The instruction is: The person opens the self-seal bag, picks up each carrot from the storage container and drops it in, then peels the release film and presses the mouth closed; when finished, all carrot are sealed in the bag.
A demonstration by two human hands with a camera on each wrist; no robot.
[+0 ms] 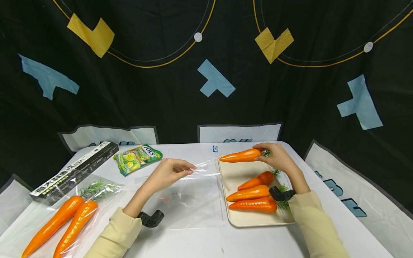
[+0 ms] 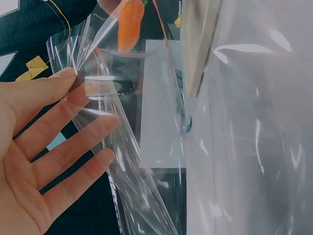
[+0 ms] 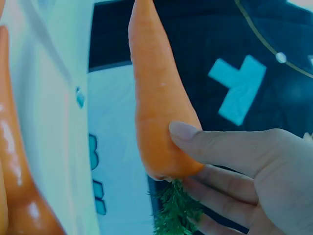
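My left hand (image 1: 171, 173) pinches the edge of a clear plastic bag (image 1: 190, 204) between thumb and index finger. In the left wrist view the bag's mouth (image 2: 93, 63) is spread, and the other fingers lie against the film. My right hand (image 1: 274, 154) grips a carrot (image 1: 240, 156) by its thick end, tip pointing left toward the bag. Green leaves (image 3: 176, 208) hang below that grip in the right wrist view. Beneath this carrot, a cream tray (image 1: 255, 223) bears several more carrots (image 1: 253, 205) with green tops.
On the left lies another clear bag with two carrots (image 1: 75, 225) inside. Behind it are a long black-and-white box (image 1: 74, 170) and a green FOX'S candy bag (image 1: 138, 158). A tiny blue packet (image 1: 215, 148) lies near the table's back edge. A black curtain (image 1: 174, 96) hangs behind.
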